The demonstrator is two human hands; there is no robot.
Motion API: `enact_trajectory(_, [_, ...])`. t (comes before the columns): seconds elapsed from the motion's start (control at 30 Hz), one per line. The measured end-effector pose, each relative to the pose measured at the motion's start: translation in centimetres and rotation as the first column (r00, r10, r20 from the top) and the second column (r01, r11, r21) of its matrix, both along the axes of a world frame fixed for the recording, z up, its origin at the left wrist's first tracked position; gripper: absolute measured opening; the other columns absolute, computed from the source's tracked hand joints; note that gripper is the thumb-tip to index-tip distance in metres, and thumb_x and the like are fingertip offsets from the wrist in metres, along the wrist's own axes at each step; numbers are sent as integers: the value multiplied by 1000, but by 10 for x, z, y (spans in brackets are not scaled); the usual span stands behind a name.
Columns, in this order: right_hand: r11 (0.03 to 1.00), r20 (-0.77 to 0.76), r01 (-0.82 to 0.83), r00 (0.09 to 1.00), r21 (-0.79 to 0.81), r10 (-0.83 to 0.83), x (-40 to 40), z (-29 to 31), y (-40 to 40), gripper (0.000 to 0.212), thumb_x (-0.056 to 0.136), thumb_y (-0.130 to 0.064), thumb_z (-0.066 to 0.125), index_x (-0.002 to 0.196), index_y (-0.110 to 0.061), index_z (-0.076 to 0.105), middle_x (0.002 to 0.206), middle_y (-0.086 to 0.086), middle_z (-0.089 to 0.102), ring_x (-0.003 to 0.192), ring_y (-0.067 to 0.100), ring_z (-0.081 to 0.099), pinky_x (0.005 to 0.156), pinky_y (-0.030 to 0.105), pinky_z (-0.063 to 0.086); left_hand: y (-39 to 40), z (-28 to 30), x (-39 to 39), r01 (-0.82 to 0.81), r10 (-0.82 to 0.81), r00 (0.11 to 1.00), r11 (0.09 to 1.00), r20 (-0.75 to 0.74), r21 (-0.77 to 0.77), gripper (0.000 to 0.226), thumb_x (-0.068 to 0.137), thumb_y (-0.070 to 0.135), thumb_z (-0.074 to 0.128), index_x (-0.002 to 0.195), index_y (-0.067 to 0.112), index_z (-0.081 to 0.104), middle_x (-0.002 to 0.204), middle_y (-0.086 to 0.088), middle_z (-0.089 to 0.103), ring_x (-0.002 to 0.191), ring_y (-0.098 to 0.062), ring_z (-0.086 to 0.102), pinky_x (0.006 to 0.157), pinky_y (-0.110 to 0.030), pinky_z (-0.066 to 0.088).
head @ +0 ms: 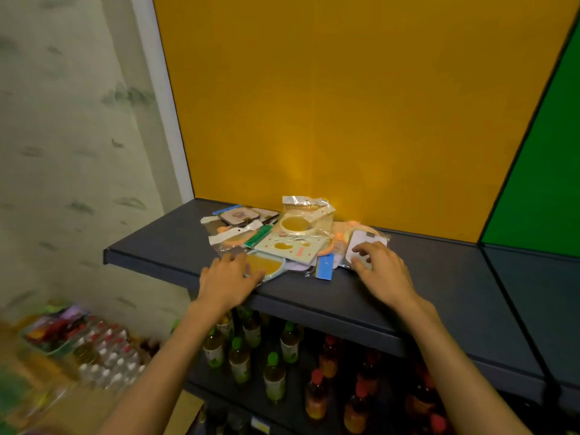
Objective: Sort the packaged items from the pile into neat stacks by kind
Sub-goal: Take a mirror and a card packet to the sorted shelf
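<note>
Your pile of packets (282, 243) sits on the dark shelf (439, 277), just below the middle of the frame, against the yellow back panel (345, 105). Nothing is stacked yet, so the sorting looks barely begun.

Your left hand (227, 277) lies flat at the pile's lower left edge, fingers straight and resting on a yellow half-round packet (265, 266); its grip is released, holding nothing. Your right hand (379, 268) is at the pile's right edge with fingers curled round a white card packet (364, 243), thumb on its near edge, so that grip is grasping it.

These are thin items in clear plastic sleeves, so expect them to be light, flexible and slippery against one another. Lifting one may drag its neighbours toward the shelf's front edge, with bottles (273, 378) standing below. The stiff card backings are likely the best place to take hold: pinch an edge or corner rather than the loose film. The pale square card (290, 248) lying on top in the middle looks like the easiest next pick.
</note>
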State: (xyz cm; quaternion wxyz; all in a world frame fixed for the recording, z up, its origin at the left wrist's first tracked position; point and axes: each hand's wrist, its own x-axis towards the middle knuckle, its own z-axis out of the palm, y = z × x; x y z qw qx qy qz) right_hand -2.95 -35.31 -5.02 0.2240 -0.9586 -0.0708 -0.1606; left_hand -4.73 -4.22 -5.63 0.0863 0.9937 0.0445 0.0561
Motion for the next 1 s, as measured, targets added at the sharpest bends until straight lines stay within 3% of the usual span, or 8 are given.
enact_trajectory(0.1, [998, -25, 54, 998, -28, -55, 5, -5, 12, 27, 93, -38, 54, 115, -26, 63, 118, 0, 64, 100, 23, 62, 79, 37, 50, 7, -6, 12, 30, -30, 1000, 1000, 1, 1, 70, 87, 77, 34, 133, 26, 50, 142, -9, 46, 128, -34, 44, 99, -53, 40])
enact_trajectory(0.2, [994, -24, 100, 995, -43, -101, 9, -6, 23, 26, 92, -36, 54, 114, -26, 63, 117, 2, 64, 99, 23, 63, 78, 38, 52, 14, -6, 22, 79, -66, 996, 973, 63, -218, 68, 86, 62, 57, 140, 22, 44, 144, -10, 37, 125, -38, 45, 98, -49, 43])
enact_trajectory(0.3, [986, -11, 154, 988, -63, -155, 12, -8, 28, 27, 92, -34, 54, 114, -23, 64, 120, 3, 64, 100, 24, 63, 78, 39, 52, 17, 0, 27, 41, -7, 998, 852, 67, -522, 81, 72, 39, 84, 137, 21, 40, 140, -7, 27, 125, -32, 47, 101, -43, 45])
enact_trajectory(0.43, [970, -15, 234, 972, -71, -236, 9, -13, 28, 28, 92, -30, 56, 116, -19, 66, 118, 8, 63, 102, 28, 60, 80, 39, 49, 20, 5, 30, -53, 63, 998, 679, -14, -732, 108, 61, 19, 94, 145, 25, 27, 142, -14, 28, 127, -35, 45, 103, -42, 43])
enact_trajectory(0.6, [924, -39, 368, 927, -105, -373, 3, -18, 17, 47, 91, -45, 56, 129, -18, 59, 124, 11, 56, 115, 33, 50, 87, 42, 44, 24, 8, 34, -122, 88, 992, 617, -86, -778, 138, 61, 8, 93, 155, 35, -4, 151, -22, 31, 137, -41, 35, 107, -51, 38])
enact_trajectory(0.8, [850, -114, 509, 844, -136, -523, 0, -25, 18, 81, 79, -80, 44, 120, -11, 57, 123, 12, 51, 115, 32, 45, 90, 45, 40, 26, 9, 41, -152, 88, 988, 593, -123, -791, 144, 55, 10, 96, 153, 35, -6, 147, -18, 44, 135, -39, 41, 103, -51, 42])
enact_trajectory(1.0, [830, -151, 537, 818, -150, -556, -1, -29, 21, 98, 73, -90, 35, 122, -9, 60, 127, 12, 49, 119, 32, 41, 97, 46, 35, 22, 5, 34, -85, 88, 995, 554, -43, -828, 140, 53, 7, 96, 148, 40, -1, 136, -16, 54, 125, -37, 50, 101, -50, 46])
